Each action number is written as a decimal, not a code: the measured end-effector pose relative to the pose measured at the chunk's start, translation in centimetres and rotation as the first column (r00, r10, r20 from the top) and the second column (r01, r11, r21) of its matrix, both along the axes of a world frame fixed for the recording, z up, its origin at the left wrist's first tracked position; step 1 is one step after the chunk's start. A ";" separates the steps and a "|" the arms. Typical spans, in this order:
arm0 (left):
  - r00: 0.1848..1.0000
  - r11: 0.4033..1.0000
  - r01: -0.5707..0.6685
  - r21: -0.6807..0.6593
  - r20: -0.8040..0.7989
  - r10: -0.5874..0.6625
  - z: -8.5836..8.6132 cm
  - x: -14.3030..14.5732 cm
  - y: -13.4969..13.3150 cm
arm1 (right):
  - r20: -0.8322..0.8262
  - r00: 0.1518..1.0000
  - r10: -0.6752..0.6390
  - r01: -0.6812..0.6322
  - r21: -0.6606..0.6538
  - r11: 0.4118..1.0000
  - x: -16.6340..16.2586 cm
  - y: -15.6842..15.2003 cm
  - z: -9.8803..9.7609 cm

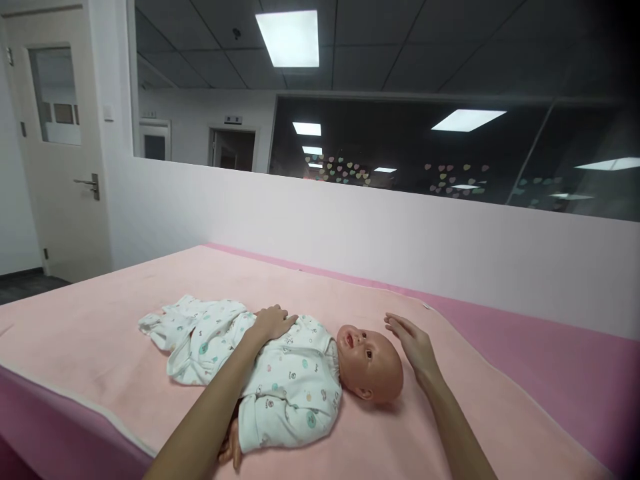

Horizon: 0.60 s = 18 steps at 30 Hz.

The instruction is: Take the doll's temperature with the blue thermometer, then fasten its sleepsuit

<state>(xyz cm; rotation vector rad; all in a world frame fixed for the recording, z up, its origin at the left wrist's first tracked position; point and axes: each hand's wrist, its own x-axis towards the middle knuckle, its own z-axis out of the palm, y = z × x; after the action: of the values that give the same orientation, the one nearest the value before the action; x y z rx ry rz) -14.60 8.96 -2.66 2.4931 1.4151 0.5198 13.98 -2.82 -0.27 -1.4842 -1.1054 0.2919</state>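
A baby doll point(295, 367) lies on its back in the lower middle of the frame, on a pink blanket point(100, 333) that covers a padded counter point(550, 360). The doll's bare head point(373, 363) points toward the right of the frame and its legs toward the left. It wears a white sleepsuit point(280, 380) printed with small pastel shapes. The left hand point(273, 322) rests flat, fingers spread, on the doll's chest, gripping nothing. The right hand point(413, 343) is open and empty, palm toward the head, just beside its crown; whether it touches is unclear. The two hands are apart, one on each side of the head. A white door point(60, 153) stands at the upper left, and a dark glass window point(450, 153) runs across the upper right.
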 end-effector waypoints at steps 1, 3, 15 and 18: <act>1.000 1.000 0.004 -0.013 -0.006 -0.004 0.0 0.0 0.0 | -0.170 0.985 0.032 -0.039 -0.038 0.999 0.9 0.4 -0.9; 1.000 0.999 -0.006 -0.031 -0.022 0.005 0.0 0.0 0.1 | -0.376 0.924 0.077 -0.122 -0.096 0.988 1.7 0.9 -2.4; 0.999 1.000 0.020 0.017 -0.049 -0.020 -0.4 -0.6 -0.6 | -0.424 0.840 0.339 -0.408 -0.080 0.910 -1.8 -1.2 -2.3; 0.999 1.000 0.018 0.014 -0.045 -0.018 -0.4 -0.6 -0.6 | -0.385 0.863 0.326 -0.376 -0.060 0.925 -1.6 -1.0 -2.2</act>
<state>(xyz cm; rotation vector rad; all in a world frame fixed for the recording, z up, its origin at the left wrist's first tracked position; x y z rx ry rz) -15.24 8.35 -3.03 2.5415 1.4086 0.4745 12.34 -3.86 -2.45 -1.2642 -1.0571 0.8835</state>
